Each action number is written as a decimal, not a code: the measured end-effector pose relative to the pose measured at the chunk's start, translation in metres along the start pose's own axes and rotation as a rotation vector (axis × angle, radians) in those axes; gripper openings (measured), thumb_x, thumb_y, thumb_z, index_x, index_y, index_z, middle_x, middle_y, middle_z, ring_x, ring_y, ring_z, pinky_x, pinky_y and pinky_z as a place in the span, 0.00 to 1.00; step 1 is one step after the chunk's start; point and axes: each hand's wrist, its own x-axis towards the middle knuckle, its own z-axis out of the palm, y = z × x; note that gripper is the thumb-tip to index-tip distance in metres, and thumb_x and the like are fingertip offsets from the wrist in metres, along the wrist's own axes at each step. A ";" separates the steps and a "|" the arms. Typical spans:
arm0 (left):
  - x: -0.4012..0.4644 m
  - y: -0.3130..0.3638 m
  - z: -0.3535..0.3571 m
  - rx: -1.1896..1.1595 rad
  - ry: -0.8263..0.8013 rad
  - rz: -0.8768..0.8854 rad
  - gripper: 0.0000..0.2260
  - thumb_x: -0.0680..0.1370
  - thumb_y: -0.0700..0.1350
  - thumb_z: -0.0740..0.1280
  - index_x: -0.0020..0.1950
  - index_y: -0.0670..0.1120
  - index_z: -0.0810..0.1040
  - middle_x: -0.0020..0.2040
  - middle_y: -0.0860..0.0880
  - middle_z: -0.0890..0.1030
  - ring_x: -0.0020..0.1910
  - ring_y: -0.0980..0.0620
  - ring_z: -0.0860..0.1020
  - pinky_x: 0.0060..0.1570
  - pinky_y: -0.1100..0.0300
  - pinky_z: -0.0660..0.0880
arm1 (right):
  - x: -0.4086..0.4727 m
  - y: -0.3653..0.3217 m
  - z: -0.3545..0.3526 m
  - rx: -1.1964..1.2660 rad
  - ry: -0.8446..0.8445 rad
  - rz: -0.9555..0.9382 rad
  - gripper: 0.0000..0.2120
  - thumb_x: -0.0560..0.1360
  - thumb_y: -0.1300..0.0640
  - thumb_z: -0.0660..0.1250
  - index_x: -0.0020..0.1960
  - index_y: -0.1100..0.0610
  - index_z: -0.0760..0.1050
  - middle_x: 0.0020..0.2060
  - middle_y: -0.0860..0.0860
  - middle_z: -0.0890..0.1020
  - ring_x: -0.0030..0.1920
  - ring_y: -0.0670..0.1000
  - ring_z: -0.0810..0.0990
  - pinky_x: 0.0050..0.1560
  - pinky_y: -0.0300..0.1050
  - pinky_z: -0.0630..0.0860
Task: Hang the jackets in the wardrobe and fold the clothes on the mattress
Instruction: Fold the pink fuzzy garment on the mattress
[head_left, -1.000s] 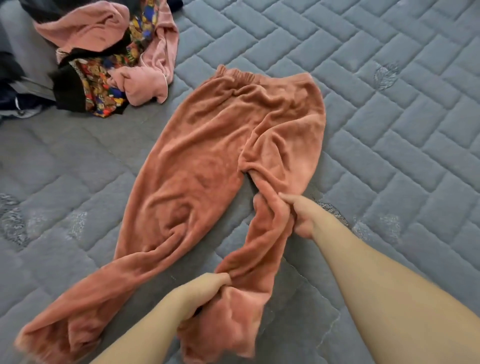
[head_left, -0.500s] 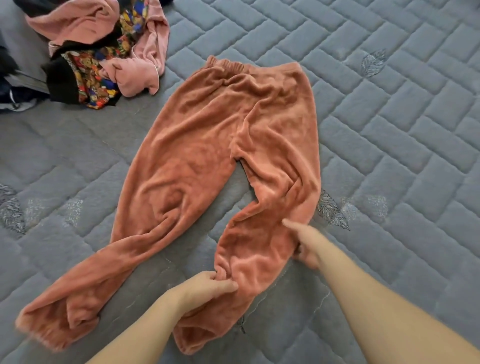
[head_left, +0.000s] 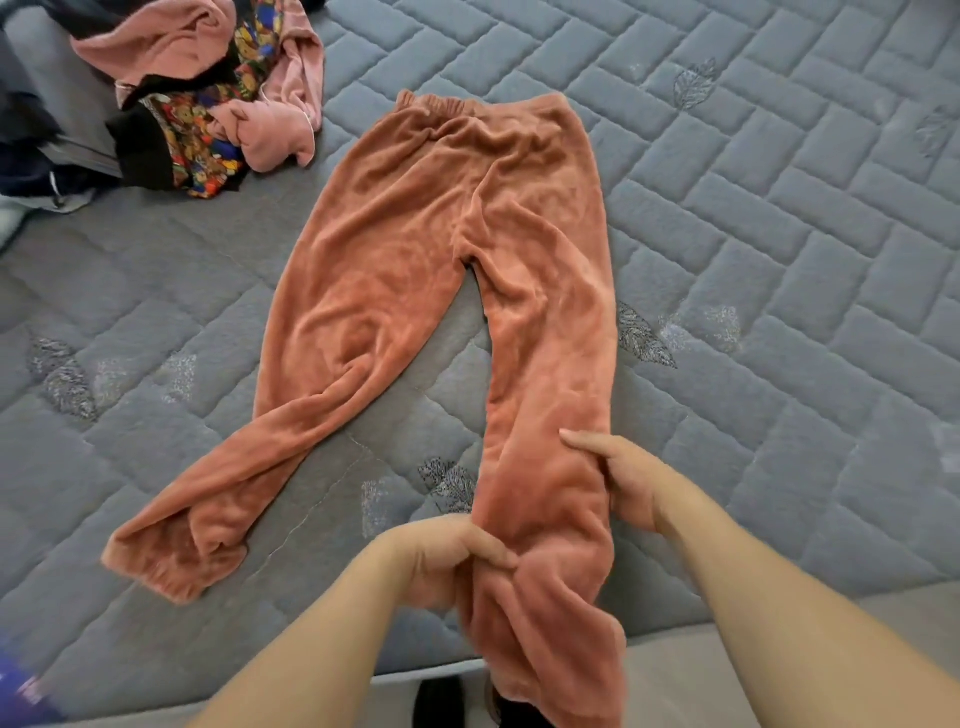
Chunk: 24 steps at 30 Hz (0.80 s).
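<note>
Rust-orange fleece trousers (head_left: 415, 249) lie spread on the grey quilted mattress (head_left: 779, 260), waistband at the far end, legs apart. My left hand (head_left: 452, 556) grips the inner edge of the right leg low down, fingers curled round the cloth. My right hand (head_left: 618, 483) holds the outer edge of the same leg, thumb on top and fingers under the fabric. That leg's cuff hangs over the mattress's near edge. The left leg bends away to the lower left.
A heap of clothes (head_left: 208, 93) sits at the far left: a pink fleece top, a black garment with a colourful print, dark items behind. The mattress's near edge (head_left: 727, 623) runs across the bottom, floor and a dark shoe (head_left: 436, 701) below it.
Both hands have drawn the right trouser leg toward me and straightened it; its bunching is gone and the cuff now hangs past the mattress edge. The hands sit lower on the leg.
</note>
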 end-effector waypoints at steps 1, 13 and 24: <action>-0.002 -0.005 -0.001 0.075 0.082 0.011 0.20 0.68 0.36 0.72 0.59 0.42 0.79 0.50 0.40 0.83 0.43 0.44 0.82 0.40 0.50 0.81 | -0.006 0.008 -0.003 -0.137 -0.003 0.087 0.17 0.71 0.53 0.72 0.57 0.61 0.81 0.49 0.58 0.85 0.48 0.58 0.84 0.53 0.51 0.79; -0.080 -0.071 -0.211 1.000 1.477 -0.175 0.23 0.73 0.54 0.67 0.66 0.49 0.72 0.72 0.41 0.69 0.74 0.38 0.60 0.70 0.28 0.45 | -0.005 0.101 0.049 -0.466 0.561 0.286 0.10 0.72 0.62 0.72 0.50 0.66 0.77 0.36 0.56 0.78 0.36 0.55 0.76 0.40 0.46 0.72; -0.053 -0.135 -0.036 1.427 0.762 0.045 0.16 0.76 0.47 0.62 0.64 0.48 0.70 0.59 0.46 0.80 0.56 0.42 0.80 0.45 0.53 0.75 | -0.026 0.093 0.071 -1.099 0.738 0.234 0.33 0.71 0.56 0.66 0.71 0.57 0.55 0.67 0.60 0.66 0.65 0.62 0.71 0.65 0.56 0.71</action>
